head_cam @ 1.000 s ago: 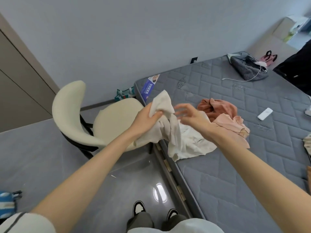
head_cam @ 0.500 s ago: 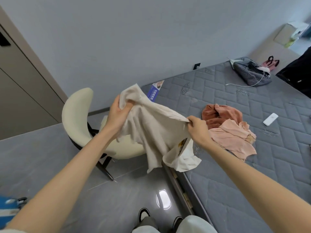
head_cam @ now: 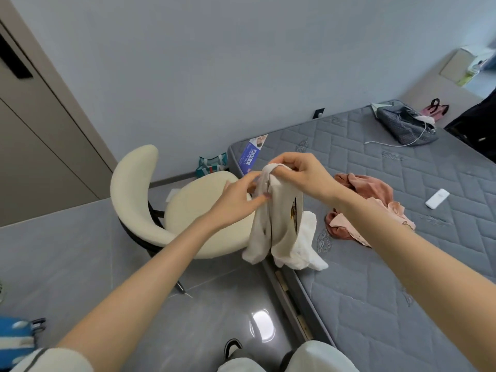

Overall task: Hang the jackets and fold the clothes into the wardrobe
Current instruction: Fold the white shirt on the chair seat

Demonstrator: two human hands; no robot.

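The right hand has its grip closed on the bunched top of the cream garment, lifting it so it hangs straight. The left hand pinches the cloth just below, probably hunting an edge. The garment dangles at the mattress's left edge, tail touching it. Bare mattress lies near; the chair crowds left, pink clothes right.

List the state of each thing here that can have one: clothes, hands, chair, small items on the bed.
Cream fabric garment: bunched, hanging from both hands.
Left hand: pinches the garment.
Right hand: grips its top.
Pink crumpled clothes: unfolded, on grey quilted mattress.
White plastic remote: lying flat.
Cream round chair: upright.
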